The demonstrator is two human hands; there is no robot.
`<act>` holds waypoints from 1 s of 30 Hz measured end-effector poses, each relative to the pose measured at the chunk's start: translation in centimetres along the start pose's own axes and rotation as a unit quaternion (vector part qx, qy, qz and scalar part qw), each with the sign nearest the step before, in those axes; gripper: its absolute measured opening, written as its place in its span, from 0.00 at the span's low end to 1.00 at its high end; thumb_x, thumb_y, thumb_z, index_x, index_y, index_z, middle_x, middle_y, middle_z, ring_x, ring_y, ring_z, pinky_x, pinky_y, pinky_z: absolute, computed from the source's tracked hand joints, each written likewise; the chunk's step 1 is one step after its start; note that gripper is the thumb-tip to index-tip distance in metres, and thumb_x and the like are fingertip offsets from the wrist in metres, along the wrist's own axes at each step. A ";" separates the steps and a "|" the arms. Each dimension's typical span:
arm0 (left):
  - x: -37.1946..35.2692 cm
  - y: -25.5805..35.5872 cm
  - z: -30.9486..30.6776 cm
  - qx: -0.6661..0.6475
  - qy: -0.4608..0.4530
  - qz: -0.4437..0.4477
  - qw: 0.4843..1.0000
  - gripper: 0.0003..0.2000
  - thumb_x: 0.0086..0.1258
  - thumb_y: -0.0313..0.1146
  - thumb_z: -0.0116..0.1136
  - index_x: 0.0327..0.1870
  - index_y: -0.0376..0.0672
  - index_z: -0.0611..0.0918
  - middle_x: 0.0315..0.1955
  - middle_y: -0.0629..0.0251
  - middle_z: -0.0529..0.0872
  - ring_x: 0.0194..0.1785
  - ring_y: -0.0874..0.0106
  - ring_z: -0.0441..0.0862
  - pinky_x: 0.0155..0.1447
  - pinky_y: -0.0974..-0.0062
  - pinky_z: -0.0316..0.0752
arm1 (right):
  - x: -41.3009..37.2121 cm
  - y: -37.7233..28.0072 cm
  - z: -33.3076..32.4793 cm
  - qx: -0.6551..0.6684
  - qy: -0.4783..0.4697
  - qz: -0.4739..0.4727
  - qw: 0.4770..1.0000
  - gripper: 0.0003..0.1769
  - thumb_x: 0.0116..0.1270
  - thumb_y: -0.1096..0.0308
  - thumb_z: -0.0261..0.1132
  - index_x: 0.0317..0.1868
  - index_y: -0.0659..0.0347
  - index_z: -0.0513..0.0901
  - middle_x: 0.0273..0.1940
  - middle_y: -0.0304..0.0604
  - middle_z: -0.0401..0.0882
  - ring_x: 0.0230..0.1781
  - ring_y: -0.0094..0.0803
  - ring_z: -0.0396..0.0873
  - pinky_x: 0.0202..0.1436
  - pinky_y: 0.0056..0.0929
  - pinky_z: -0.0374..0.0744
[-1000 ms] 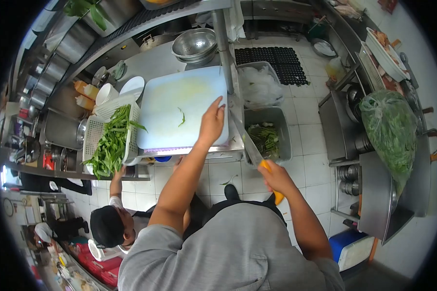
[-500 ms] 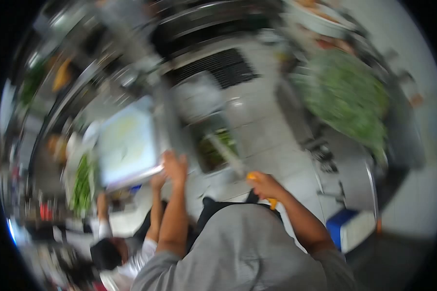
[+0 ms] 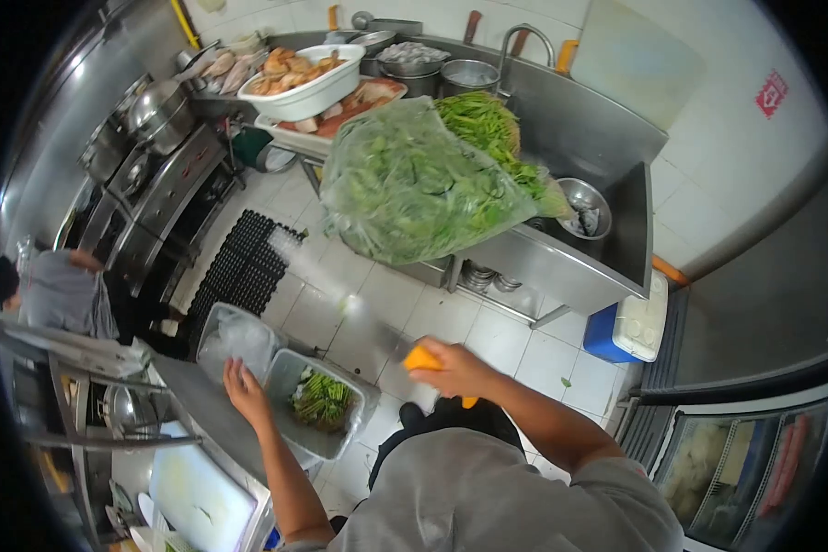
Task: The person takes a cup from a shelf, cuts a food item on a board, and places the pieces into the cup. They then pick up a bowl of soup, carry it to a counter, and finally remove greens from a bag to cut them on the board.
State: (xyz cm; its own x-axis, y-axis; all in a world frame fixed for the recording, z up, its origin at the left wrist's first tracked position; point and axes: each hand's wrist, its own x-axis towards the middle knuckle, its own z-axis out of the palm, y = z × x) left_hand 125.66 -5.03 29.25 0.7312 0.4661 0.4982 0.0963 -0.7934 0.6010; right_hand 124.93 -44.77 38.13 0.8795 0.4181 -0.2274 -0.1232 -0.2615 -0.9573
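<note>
My right hand (image 3: 455, 370) is wrapped round the orange handle (image 3: 422, 357) of a knife, whose blade (image 3: 373, 317) is blurred and points up and left. My left hand (image 3: 247, 394) is raised with its fingers apart and nothing in it. It is over the left side of a grey bin (image 3: 359, 425) that holds green stems (image 3: 320, 400). Beside that bin is another one lined with a clear bag (image 3: 236, 342). At the lower left lies a white cutting board (image 3: 198, 492) with small scraps on it.
A large clear bag of leafy greens (image 3: 414, 189) overhangs the front of a steel sink (image 3: 607, 285). White tubs of meat (image 3: 308, 103) stand behind it. Another person (image 3: 64, 294) bends at the left near the stove. A blue and white cooler (image 3: 627, 322) sits right of the sink.
My view has swung right towards the sink, so the cutting board and bins now appear lower left. My right hand still holds the knife. My left hand stays empty.
</note>
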 end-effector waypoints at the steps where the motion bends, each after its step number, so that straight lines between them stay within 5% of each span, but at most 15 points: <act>1: 2.1 3.8 1.0 -0.070 -0.019 0.019 0.997 0.11 0.69 0.26 0.48 0.49 0.34 0.79 0.56 0.52 0.75 0.59 0.59 0.73 0.60 0.67 0.68 | -0.8 -0.3 -2.2 0.059 0.052 0.017 0.997 0.15 0.63 0.64 0.66 0.44 0.58 0.71 0.21 0.32 0.71 0.14 0.17 0.68 0.18 0.21 0.69; 6: 10.8 23.6 4.3 -0.222 -0.066 0.196 0.953 0.10 0.68 0.25 0.50 0.48 0.35 0.79 0.53 0.55 0.78 0.57 0.62 0.75 0.59 0.72 0.68 | -4.2 -0.1 -13.7 0.218 0.244 -0.032 0.944 0.08 0.64 0.72 0.60 0.43 0.59 0.71 0.19 0.34 0.70 0.12 0.22 0.68 0.14 0.21 0.69; 13: 17.2 45.5 17.9 -0.157 -0.219 0.377 0.886 0.15 0.65 0.32 0.58 0.51 0.36 0.77 0.48 0.51 0.80 0.54 0.57 0.77 0.57 0.70 0.70 | -2.5 5.0 -27.9 0.259 0.379 -0.070 0.886 0.06 0.65 0.72 0.60 0.40 0.62 0.71 0.19 0.36 0.70 0.12 0.21 0.68 0.15 0.20 0.68; 16: 15.3 48.6 25.6 -0.077 -0.289 0.434 0.850 0.17 0.65 0.38 0.58 0.52 0.38 0.78 0.49 0.51 0.80 0.54 0.55 0.77 0.56 0.66 0.71 | -1.6 7.2 -31.5 0.263 0.382 -0.051 0.884 0.06 0.65 0.72 0.60 0.39 0.62 0.71 0.19 0.36 0.70 0.12 0.21 0.68 0.15 0.20 0.68; 19: 11.7 49.8 29.2 0.064 -0.372 0.551 0.744 0.19 0.66 0.45 0.55 0.50 0.42 0.79 0.50 0.55 0.80 0.53 0.56 0.78 0.54 0.63 0.73 | -1.4 9.7 -33.4 0.297 0.348 -0.006 0.889 0.07 0.65 0.71 0.60 0.39 0.62 0.71 0.19 0.35 0.69 0.12 0.21 0.68 0.15 0.21 0.68; 20: 10.9 49.9 28.9 0.070 -0.378 0.547 0.744 0.19 0.66 0.45 0.55 0.50 0.42 0.79 0.50 0.55 0.80 0.53 0.56 0.78 0.54 0.63 0.73 | -1.3 10.1 -33.6 0.318 0.328 0.011 0.890 0.07 0.65 0.71 0.61 0.39 0.62 0.71 0.19 0.35 0.69 0.12 0.21 0.68 0.15 0.21 0.68; 22: 10.2 50.7 28.7 0.133 -0.532 0.457 0.701 0.17 0.68 0.45 0.53 0.50 0.43 0.79 0.50 0.58 0.80 0.50 0.57 0.79 0.52 0.61 0.75 | -0.8 10.9 -34.2 0.316 0.312 0.052 0.894 0.08 0.64 0.70 0.61 0.39 0.61 0.71 0.19 0.35 0.70 0.13 0.22 0.68 0.16 0.21 0.69; 26: 14.2 50.5 31.6 0.062 -0.424 0.463 0.776 0.14 0.66 0.36 0.54 0.51 0.44 0.78 0.49 0.59 0.80 0.48 0.56 0.80 0.50 0.61 0.76 | 0.9 12.3 -34.4 0.389 0.288 0.051 0.874 0.09 0.63 0.70 0.62 0.39 0.60 0.70 0.21 0.35 0.70 0.14 0.22 0.69 0.18 0.21 0.71; 30: 19.4 51.0 36.8 0.149 -0.375 0.436 0.805 0.12 0.65 0.32 0.54 0.48 0.40 0.79 0.45 0.54 0.81 0.48 0.54 0.79 0.49 0.60 0.75 | 3.4 11.1 -36.1 0.403 0.303 0.041 0.863 0.08 0.64 0.70 0.61 0.39 0.60 0.70 0.20 0.35 0.70 0.14 0.23 0.69 0.18 0.22 0.71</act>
State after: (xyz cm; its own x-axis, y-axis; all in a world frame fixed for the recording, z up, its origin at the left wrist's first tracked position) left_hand 169.54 -50.85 46.56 0.8001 -0.5962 0.0661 -0.5973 -0.8020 -0.0042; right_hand 143.13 -77.65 33.14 0.9012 -0.1685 -0.3992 -0.2617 0.5226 -0.8114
